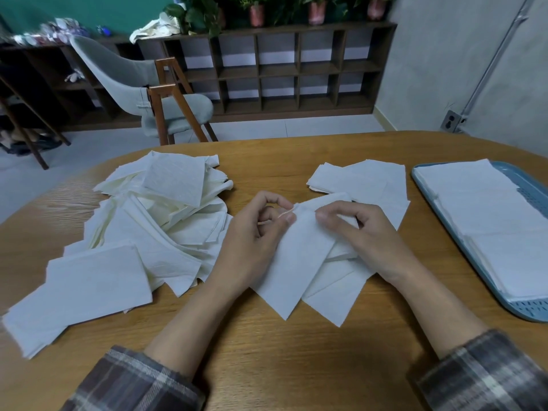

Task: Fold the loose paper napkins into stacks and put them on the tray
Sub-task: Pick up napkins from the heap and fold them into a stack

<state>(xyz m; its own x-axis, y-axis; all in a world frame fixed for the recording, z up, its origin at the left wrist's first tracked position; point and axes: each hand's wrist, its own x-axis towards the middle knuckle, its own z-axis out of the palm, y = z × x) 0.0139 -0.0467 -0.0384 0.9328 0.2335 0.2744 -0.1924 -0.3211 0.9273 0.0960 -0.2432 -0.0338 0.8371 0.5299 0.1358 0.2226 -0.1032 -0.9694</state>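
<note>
Table (267, 351) is carrying the loose pile (154, 221) at its left edge. Tray (530, 311) at the right edge is holding folded stacks (474, 203). Napkin (299, 256) is lying centre. Left hand (252, 241) and right hand (364, 232) are pinching its far corner, likely aligning edges for a fold.

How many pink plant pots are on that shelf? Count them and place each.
3 pink pots on the shelf top: left pot, middle pot, right pot, in a row. Leaves further left may hide another.
</note>
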